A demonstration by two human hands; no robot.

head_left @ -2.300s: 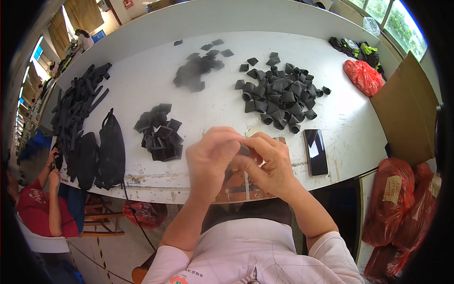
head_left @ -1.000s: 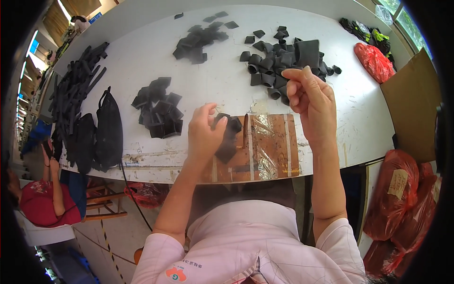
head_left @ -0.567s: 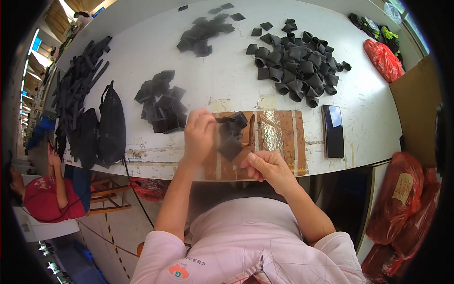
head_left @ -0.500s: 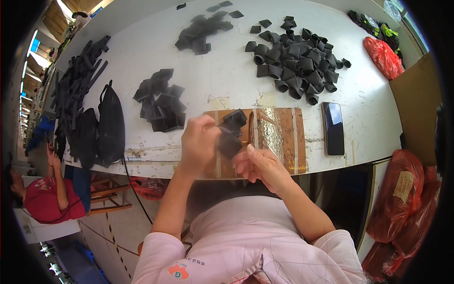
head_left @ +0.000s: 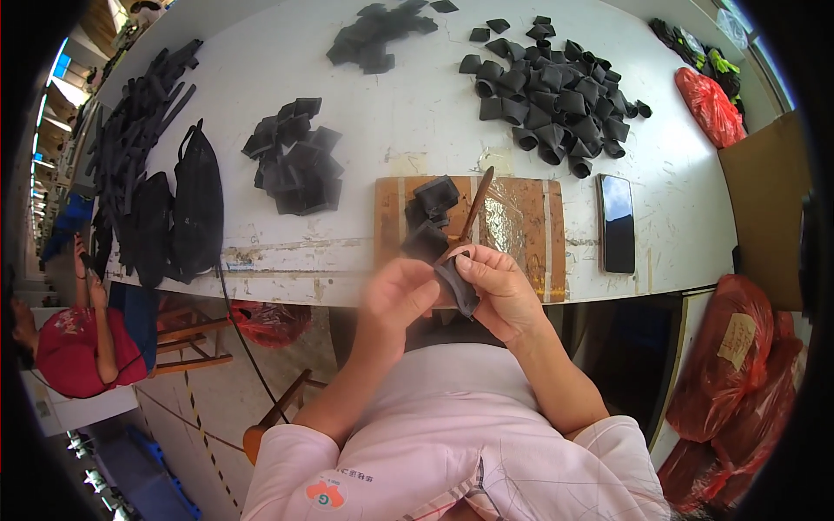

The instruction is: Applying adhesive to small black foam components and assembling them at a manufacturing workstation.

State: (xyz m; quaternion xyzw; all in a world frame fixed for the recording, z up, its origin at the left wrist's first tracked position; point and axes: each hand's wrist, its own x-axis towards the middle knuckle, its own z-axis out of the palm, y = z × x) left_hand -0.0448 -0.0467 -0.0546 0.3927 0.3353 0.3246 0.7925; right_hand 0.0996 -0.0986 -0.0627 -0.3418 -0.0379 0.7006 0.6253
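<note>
My left hand (head_left: 395, 300) and my right hand (head_left: 493, 286) meet just below the near edge of the white table (head_left: 417, 130), both pinching a small black fabric piece (head_left: 456, 282) between the fingertips. Above them a brown wooden board (head_left: 521, 221) lies on the table with two black fabric pieces (head_left: 430, 213) and a thin brown stick (head_left: 476, 204) on it. The stick's lower end reaches down to my right fingers.
A large heap of black pieces (head_left: 556, 95) lies at the back right, smaller heaps at the middle (head_left: 295, 165) and back (head_left: 378, 35). A black phone (head_left: 618, 223) lies right of the board. Black straps and bags (head_left: 148, 182) fill the left. Another person (head_left: 74, 347) sits lower left. Red bags (head_left: 738, 347) stand right.
My right hand reached to the far heap, then came back. Both hands have now come together off the board's near edge, gripping one black piece.
</note>
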